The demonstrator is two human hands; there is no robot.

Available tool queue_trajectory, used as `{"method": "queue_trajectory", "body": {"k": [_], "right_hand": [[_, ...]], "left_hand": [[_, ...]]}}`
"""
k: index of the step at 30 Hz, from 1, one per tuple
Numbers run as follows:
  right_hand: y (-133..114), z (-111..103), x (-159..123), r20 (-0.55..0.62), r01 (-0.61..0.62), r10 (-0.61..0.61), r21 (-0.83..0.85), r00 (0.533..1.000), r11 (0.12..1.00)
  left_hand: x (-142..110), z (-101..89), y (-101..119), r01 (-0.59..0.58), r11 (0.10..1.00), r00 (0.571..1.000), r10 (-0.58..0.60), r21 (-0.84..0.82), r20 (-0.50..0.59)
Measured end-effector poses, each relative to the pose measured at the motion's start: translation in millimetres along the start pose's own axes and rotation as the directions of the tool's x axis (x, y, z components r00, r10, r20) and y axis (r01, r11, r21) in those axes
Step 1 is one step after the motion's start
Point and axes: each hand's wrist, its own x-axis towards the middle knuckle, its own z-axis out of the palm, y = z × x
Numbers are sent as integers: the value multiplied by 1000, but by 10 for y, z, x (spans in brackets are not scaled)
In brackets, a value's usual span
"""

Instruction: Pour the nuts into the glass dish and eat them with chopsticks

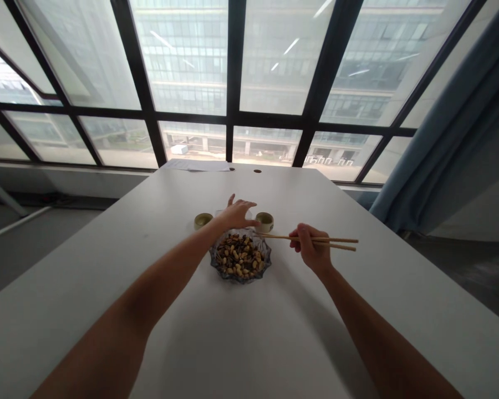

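My right hand point(311, 247) is closed round a pair of wooden chopsticks point(336, 240), whose tips point left toward the near rim of a small greenish cup point(265, 221). My left hand point(238, 214) reaches over the far side of a scalloped glass bowl point(240, 280), fingers spread, close to that cup. Whether a fingertip touches the cup I cannot tell. Peanuts and darker seeds or nuts point(241, 256) fill the bowl. A second small greenish cup point(203, 220) stands left of my left hand. Behind the hand, something clear and pale point(219, 213) is mostly hidden.
The bowl and cups stand on a long white table point(149, 249). Papers point(197, 165) lie at its far left end, near two round holes in the tabletop. Large framed windows point(191, 61) rise beyond it, and a blue curtain point(436, 127) hangs at the right.
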Motion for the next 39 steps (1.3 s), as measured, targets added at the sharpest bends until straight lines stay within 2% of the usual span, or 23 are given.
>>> {"method": "queue_trajectory", "body": {"k": [3,6,9,12,15,20,25,32,36,39], "right_hand": [[48,74,-51,122,1,6,-62,993,998],[109,149,-103,178,44,-21,-127,984,991],[102,202,-138,221,119,-79,-175,972,977],[14,237,-159,222,181,-135,-205,966,962],[-66,267,-175,209,187,-142,-219,968,958],[-18,308,-200,198,148,-105,-219,975,964],[78,366,-244,183,58,-24,-179,983,982],[101,420,-288,143,15,5,-141,990,990],[123,392,-236,55,-91,92,-19,994,996],[157,371,-186,-14,-195,198,102,980,975]], "left_hand": [[-406,-144,-198,67,997,971,-72,-30,-226],[-808,-189,-449,195,980,903,-198,-49,-382],[-1116,-107,-699,239,965,859,-261,-107,-441],[-1287,50,-876,246,950,825,-310,-193,-473],[-1336,201,-960,270,911,806,-391,-312,-444],[-1336,312,-970,294,844,825,-461,-448,-326],[-1360,300,-939,291,840,842,-452,-458,-294],[-1368,280,-928,292,831,844,-456,-473,-281],[-1373,281,-929,277,832,846,-449,-481,-288],[-1376,279,-927,269,834,846,-444,-482,-297]]}}
